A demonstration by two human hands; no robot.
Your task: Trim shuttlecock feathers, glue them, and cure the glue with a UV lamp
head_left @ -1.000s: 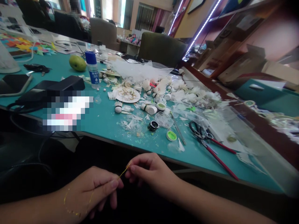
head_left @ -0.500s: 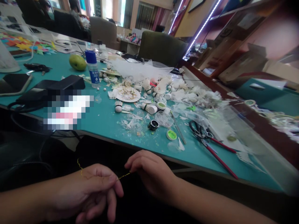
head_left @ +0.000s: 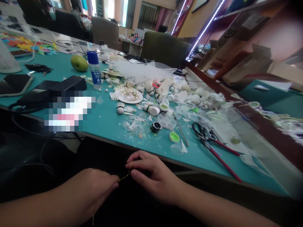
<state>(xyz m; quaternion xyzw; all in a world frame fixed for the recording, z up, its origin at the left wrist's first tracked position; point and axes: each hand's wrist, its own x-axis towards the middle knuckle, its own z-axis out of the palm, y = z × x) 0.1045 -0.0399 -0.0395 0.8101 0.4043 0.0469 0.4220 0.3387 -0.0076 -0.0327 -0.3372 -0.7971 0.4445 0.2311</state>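
My left hand [head_left: 92, 189] is closed, its thumb and fingers pinching a thin twisted gold wire [head_left: 124, 177]. A loose tail of the wire hangs below that hand. Opposite it, my right hand [head_left: 151, 176] has its index finger and thumb at the wire's other end, where a strand bends upward between the fingertips. The fingertips look slightly apart, with the wire held lightly there. Both hands are in front of the table's near edge, over a dark area.
On the green tabletop [head_left: 104, 126] lie shuttlecocks [head_left: 120, 107], a white plate of gold wire pieces [head_left: 139, 98], a green paint pot [head_left: 174, 136], a black ring-shaped item [head_left: 155, 127], red-handled cutters [head_left: 222, 162], a blue-capped bottle [head_left: 95, 71] and a mango [head_left: 79, 63].
My left hand has rolled over so its back faces up, and the wire's tail has swung from above it to below. My right thumb has come into view beside the wire.
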